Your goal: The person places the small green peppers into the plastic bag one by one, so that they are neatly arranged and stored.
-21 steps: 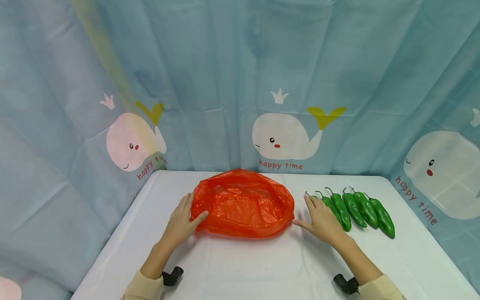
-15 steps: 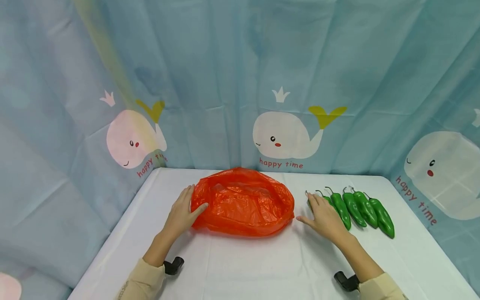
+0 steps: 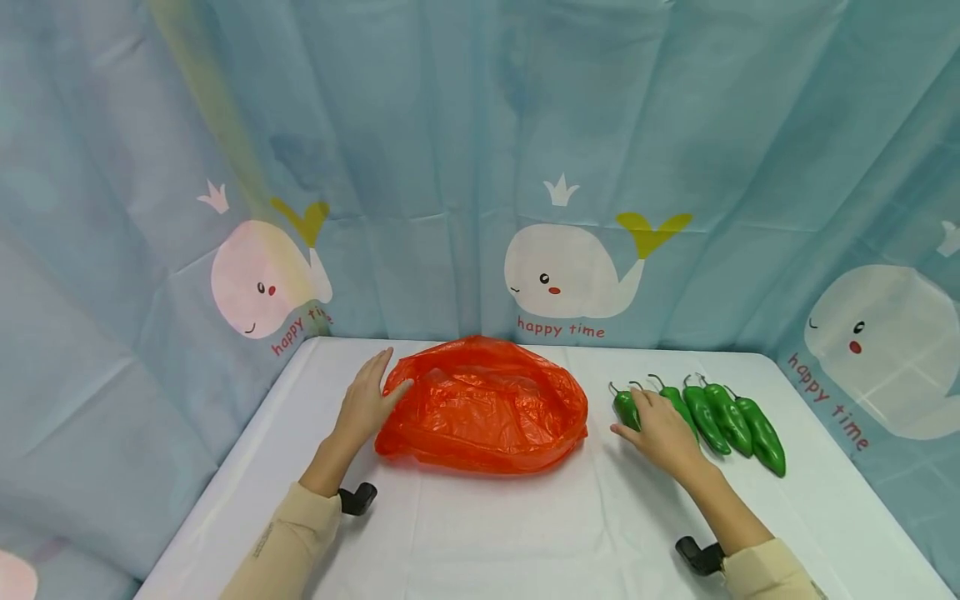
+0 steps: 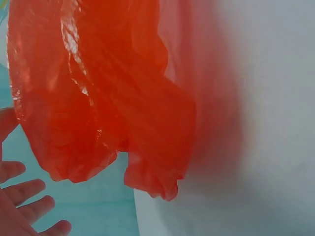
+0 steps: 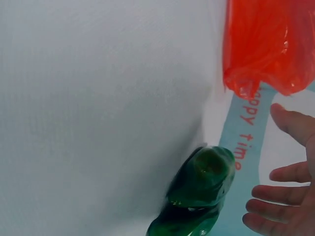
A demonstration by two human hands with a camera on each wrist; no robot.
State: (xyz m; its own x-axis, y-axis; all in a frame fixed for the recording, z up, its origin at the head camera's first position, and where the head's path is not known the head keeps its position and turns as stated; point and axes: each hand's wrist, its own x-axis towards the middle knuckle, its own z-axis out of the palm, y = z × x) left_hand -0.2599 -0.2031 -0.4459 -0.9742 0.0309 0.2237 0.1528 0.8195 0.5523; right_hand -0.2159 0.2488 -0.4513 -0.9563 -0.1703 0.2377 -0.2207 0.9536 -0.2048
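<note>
A red plastic bag (image 3: 483, 417) lies on the white table with its mouth spread wide. My left hand (image 3: 362, 407) is at its left side, fingers extended and thumb by the rim; whether the thumb touches the plastic I cannot tell. In the left wrist view the bag's crumpled side (image 4: 98, 88) hangs beside the spread fingers (image 4: 34, 209). My right hand (image 3: 663, 437) hovers at the left end of a row of green peppers (image 3: 761, 433), partly covering some of them. Its fingers are spread and hold nothing in the right wrist view, where pepper ends (image 5: 199, 182) show below.
The white table (image 3: 510, 533) runs up to a blue curtain (image 3: 420, 167) printed with whales, which hangs behind it and on both sides. A black wrist device (image 3: 358, 498) sits under the left wrist, and another black device (image 3: 699, 556) under the right.
My left hand has moved up and slightly away from the bag's left edge. My right hand has shifted right, away from the bag and further over the peppers. The bag's left side has sagged outward slightly.
</note>
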